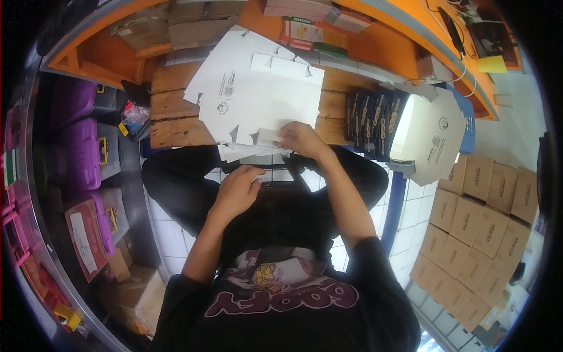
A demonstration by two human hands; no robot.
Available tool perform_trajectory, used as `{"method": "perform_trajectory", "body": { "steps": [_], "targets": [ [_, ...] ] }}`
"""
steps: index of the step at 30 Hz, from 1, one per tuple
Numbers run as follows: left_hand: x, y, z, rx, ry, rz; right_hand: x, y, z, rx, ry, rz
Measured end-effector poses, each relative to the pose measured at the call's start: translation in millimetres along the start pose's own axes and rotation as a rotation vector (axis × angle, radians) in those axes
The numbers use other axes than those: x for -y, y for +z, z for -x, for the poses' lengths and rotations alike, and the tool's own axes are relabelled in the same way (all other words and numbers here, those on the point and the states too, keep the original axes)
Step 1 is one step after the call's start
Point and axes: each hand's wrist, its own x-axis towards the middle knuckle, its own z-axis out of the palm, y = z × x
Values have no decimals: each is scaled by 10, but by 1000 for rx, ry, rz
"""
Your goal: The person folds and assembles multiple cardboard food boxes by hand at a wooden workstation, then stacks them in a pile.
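A stack of flat white cardboard box blanks point(267, 97) with cut slots and small dark prints lies on a wooden slatted bench point(176, 111). My right hand point(302, 139) has its fingers closed on a flap at the near edge of the top blank. The undersides of those fingers are hidden. Below the stack, over my lap, my left hand point(237, 189) is held with its fingers loosely bent and thumb apart, touching no cardboard. Nothing shows in it.
To the right stands a row of dark blue boxes point(375, 120), beside an opened white box blank point(431, 132). Brown cartons point(478, 229) are stacked at the lower right. Purple-lidded bins point(88, 152) line the left, and an orange shelf point(387, 44) crosses the back.
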Motion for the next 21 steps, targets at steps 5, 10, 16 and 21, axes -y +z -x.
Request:
{"method": "perform_trajectory", "body": {
  "steps": [5, 10, 16, 21],
  "targets": [
    [118, 108, -80, -61, -39, -68, 119, -13, 86, -166, -98, -74],
    [83, 234, -352, -745, 71, 144, 475, -111, 393, -245, -185, -455],
    [-190, -31, -797, -842, 201, 121, 584, -285, 641, -155, 86, -662],
    [-383, -140, -981, -790, 23, 550, 557, -276, 588, -269, -85, -618]
  ]
}}
